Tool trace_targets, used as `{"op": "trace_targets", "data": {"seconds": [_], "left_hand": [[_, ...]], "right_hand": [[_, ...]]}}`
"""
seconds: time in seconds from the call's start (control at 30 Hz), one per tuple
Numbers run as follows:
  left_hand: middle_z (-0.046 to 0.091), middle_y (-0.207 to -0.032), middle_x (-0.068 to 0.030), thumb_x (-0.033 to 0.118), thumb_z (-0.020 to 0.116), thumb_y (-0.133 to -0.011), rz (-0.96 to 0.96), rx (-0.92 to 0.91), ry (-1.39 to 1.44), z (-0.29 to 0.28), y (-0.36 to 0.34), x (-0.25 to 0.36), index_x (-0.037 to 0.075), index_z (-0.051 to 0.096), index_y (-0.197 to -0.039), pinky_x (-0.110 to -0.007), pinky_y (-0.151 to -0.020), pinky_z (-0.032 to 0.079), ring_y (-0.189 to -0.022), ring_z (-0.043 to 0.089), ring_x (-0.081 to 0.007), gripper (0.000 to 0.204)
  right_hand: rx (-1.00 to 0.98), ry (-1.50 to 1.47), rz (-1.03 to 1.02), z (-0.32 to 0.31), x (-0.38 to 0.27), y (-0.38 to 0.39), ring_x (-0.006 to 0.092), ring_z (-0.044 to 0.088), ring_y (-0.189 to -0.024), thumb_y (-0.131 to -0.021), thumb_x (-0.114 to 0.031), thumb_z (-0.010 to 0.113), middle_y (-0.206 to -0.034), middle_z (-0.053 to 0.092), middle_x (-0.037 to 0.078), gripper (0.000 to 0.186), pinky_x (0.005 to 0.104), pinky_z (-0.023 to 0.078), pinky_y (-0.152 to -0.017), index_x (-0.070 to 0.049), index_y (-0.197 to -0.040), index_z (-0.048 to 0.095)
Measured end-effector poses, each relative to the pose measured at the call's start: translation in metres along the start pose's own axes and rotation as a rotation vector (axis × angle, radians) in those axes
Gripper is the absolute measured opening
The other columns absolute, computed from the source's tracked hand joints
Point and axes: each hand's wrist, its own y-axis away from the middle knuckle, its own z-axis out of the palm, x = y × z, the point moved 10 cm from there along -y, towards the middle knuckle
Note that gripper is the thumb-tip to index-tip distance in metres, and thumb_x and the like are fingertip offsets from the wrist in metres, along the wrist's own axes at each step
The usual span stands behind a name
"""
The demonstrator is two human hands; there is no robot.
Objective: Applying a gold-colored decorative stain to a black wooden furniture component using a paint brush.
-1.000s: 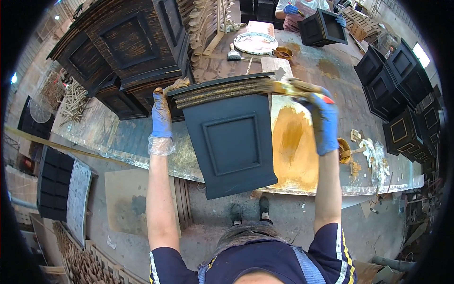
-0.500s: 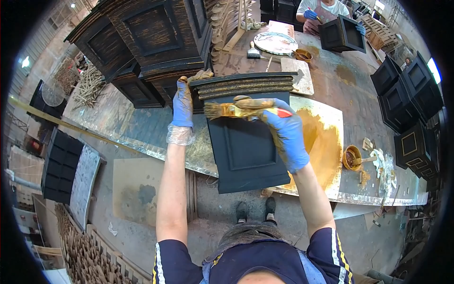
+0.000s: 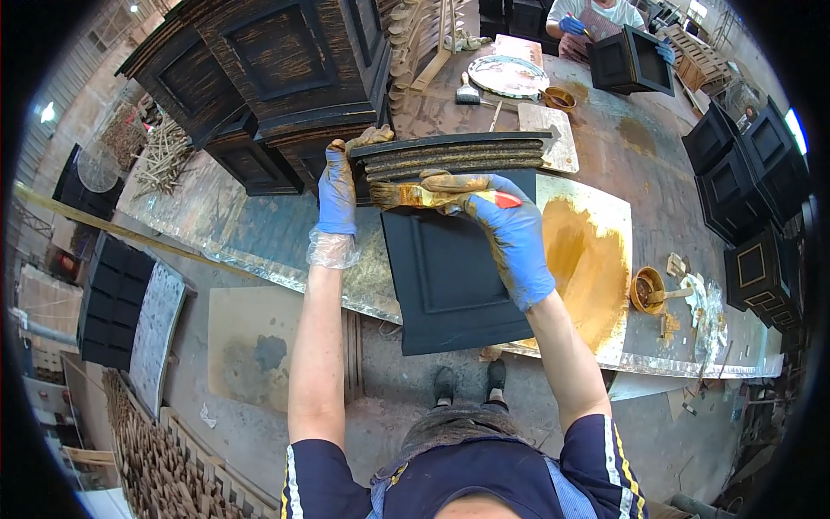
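A small black cabinet (image 3: pixel 458 285) with a recessed panel is tilted in front of me, at the table's near edge. Brownish streaks mark the ribbed moulding (image 3: pixel 458 162) along its top. My left hand (image 3: pixel 338 195), in a stained blue glove, is closed on the top left corner; some fingers are hidden behind it. Across the face, my gloved right hand (image 3: pixel 512 238) grips a paintbrush (image 3: pixel 415 195) with a red-tipped handle. The brush's bristles point left and lie at the lower edge of the moulding, near its left end.
Right of the cabinet lies a brown-smeared board (image 3: pixel 588 259), beside a bowl of stain (image 3: pixel 647 290) with a brush in it. Tall black cabinets (image 3: pixel 285 60) stand at left, more black cabinets (image 3: pixel 731 177) at right. Across the table a co-worker (image 3: pixel 596 26) holds another cabinet (image 3: pixel 629 62).
My right hand has moved a little left and up with the paintbrush, bringing the bristles closer along the moulding. My left hand keeps its hold on the corner.
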Motion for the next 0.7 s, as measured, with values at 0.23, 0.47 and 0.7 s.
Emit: {"op": "trace_targets", "data": {"seconds": [0.23,0.47,0.7], "left_hand": [[0.055,-0.103,-0.0094,0.057,0.038,-0.079,0.052,-0.031,-0.040,0.009,0.008,0.015,-0.002,0.050,-0.108,-0.024,-0.082,0.043,-0.092,0.053,-0.0138,0.067],[0.053,-0.108,-0.0126,0.051,0.038,-0.082,0.091,-0.183,0.126,0.022,0.001,0.013,-0.002,0.049,-0.108,-0.027,-0.086,0.042,-0.097,0.053,-0.0183,0.061],[0.054,-0.106,-0.0121,0.053,0.039,-0.081,0.018,-0.045,0.098,-0.007,-0.009,-0.009,-0.001,0.050,-0.106,-0.026,-0.082,0.044,-0.094,0.054,-0.0169,0.060]], "right_hand": [[0.111,0.035,-0.100,-0.063,-0.028,0.005,0.0154,0.056,-0.084,-0.074,-0.003,0.059,-0.092,0.058,0.010,0.026,0.0268,0.046,-0.077,0.001,-0.099,0.054],[0.179,0.078,-0.228,-0.155,-0.083,0.024,0.0202,0.057,-0.087,-0.080,-0.009,0.052,-0.102,0.056,0.016,0.024,0.0304,0.046,-0.081,0.002,-0.100,0.051],[0.122,0.119,-0.241,-0.124,-0.099,0.039,0.0214,0.055,-0.094,-0.081,-0.014,0.049,-0.106,0.054,0.017,0.028,0.0312,0.044,-0.085,0.002,-0.104,0.049]]}}
